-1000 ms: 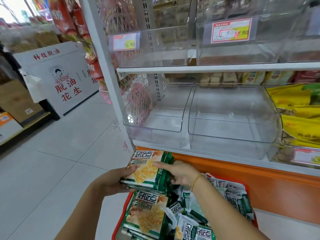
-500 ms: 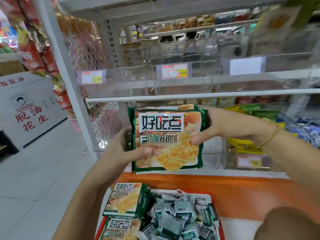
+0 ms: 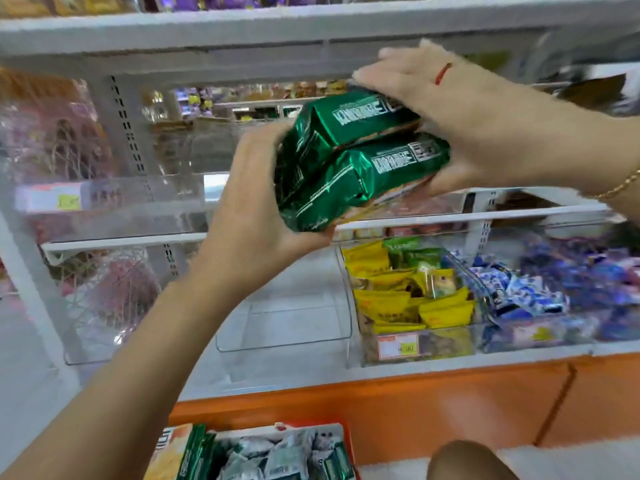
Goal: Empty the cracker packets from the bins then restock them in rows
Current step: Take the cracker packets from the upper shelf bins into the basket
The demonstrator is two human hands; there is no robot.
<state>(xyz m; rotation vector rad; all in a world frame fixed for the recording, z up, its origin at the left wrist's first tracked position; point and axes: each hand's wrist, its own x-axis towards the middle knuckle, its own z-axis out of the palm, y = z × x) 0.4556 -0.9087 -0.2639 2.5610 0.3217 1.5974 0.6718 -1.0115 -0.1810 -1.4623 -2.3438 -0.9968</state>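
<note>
Fingers (image 3: 381, 76) of left hand (image 3: 249, 209), right hand (image 3: 478, 126) clamp cracker packets (image 3: 360, 168), now raised, seemingly edge-on.

Two green cracker packets (image 3: 360, 161), stacked one on the other and tilted, are held up between both hands. Left hand (image 3: 249, 202) grips their left end, thumb under the lower packet. Right hand (image 3: 467, 123) clamps the right end, fingers laid over the top packet, thumb beneath; gold bracelet (image 3: 620, 188) at its wrist. Below left hand: clear bin (image 3: 284, 336). Below right hand: bin of yellow packets (image 3: 443, 344), blue packets (image 3: 519, 292) just right of it. Under left forearm: red basket (image 3: 349, 445) holding more packets.
</note>
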